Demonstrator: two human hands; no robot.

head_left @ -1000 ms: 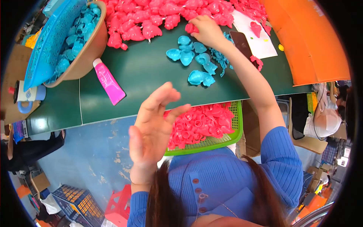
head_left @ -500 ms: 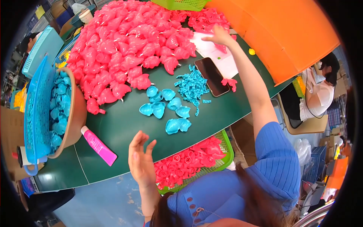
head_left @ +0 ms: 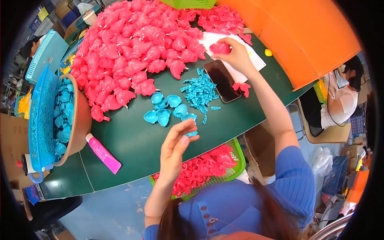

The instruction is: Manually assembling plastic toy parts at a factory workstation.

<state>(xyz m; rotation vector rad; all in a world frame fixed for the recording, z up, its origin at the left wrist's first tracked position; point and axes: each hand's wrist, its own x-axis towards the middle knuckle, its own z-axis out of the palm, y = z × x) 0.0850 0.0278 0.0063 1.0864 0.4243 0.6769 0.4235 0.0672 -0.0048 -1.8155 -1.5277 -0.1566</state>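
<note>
A pink plastic piece (head_left: pixel 220 48) is gripped between the thumb and fingers of my right hand (head_left: pixel 237 57), above a white sheet of paper (head_left: pixel 256 60). Just below it lies a dark phone (head_left: pixel 222 82), with a small pink part (head_left: pixel 241 89) at its edge. My left hand (head_left: pixel 175 149) hovers over the table's near edge, fingers loosely bent and apart, nothing seen in them. It partly covers the nearest of several blue plastic half-shells (head_left: pixel 163 117). Beside them is a small heap of blue strips (head_left: pixel 199 89).
A big pile of glossy pink moulded pieces (head_left: pixel 128 48) covers the far left of the green table (head_left: pixel 132 150). At left stand a brown tub (head_left: pixel 82 116) of blue shells and a pink tube (head_left: pixel 103 153). An orange bin (head_left: pixel 296 36) borders the right; a green basket (head_left: pixel 239 162) sits below.
My right hand has closed on a pink piece and drawn it nearer, over the paper. My left hand has moved up and right towards the blue shells.
</note>
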